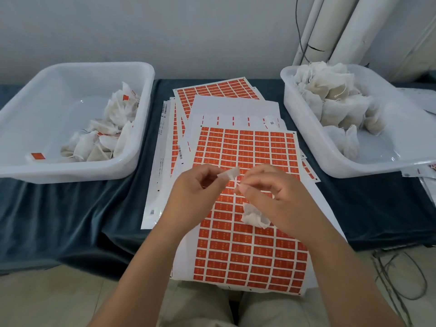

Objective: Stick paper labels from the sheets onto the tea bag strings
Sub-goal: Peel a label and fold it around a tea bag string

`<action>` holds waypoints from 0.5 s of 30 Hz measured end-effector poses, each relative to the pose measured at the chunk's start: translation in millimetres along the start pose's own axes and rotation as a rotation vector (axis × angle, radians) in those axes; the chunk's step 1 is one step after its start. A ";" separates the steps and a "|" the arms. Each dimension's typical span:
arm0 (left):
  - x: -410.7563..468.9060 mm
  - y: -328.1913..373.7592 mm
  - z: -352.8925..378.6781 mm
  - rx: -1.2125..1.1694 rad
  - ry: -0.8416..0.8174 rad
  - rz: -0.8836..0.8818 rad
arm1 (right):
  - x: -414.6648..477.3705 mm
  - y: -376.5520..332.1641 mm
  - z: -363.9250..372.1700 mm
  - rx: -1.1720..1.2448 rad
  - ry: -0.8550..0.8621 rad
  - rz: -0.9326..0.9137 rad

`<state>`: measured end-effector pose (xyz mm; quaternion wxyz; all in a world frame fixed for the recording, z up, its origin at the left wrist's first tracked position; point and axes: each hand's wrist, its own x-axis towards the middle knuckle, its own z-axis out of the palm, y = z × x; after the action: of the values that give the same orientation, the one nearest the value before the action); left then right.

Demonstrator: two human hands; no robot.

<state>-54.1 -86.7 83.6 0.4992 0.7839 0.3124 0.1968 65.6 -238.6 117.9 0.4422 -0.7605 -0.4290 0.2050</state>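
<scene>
Currently pinches a paper label (228,173) in the left hand (195,194), grip clamped on it between thumb and forefinger, white back turned up. Pinches with the right hand (280,197), at 3 o'clock of the left and near it, grip closed on what looks like the thin tea bag string (237,183), too fine to trace clearly. Brings the label just beside the right fingertips at centre. Dangles a crumpled white tea bag (256,217) under the right palm, at 5 o'clock of the label, above the top label sheet (259,147). Spreads that sheet of orange labels from centre toward 6 o'clock, past the surface edge and over the lap. Shows more label sheets (219,89) fanned out behind at 12 o'clock. Has a white tub (70,172) at 9 o'clock holding labelled tea bags (113,112), and a second white tub (304,119) at 2 o'clock heaped with plain tea bags (330,97). Rests all of it on a dark blue cloth (70,220) covering the surface. Shows white pipes (330,24) at 1 o'clock and loose cables (401,279) on the floor at 4 o'clock.
</scene>
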 end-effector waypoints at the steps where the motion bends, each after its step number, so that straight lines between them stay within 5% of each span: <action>1: -0.3 1.4 1.1 -0.003 -0.025 0.018 | 0.1 -0.9 -1.2 -0.053 0.008 -0.033; 15: 0.2 12.5 3.9 -0.302 -0.349 0.062 | 3.4 1.8 -7.8 0.198 0.041 -0.014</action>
<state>-47.9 -92.9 93.3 0.6510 0.7316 0.1640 0.1183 73.7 -240.0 120.7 0.5254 -0.7143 -0.4025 0.2277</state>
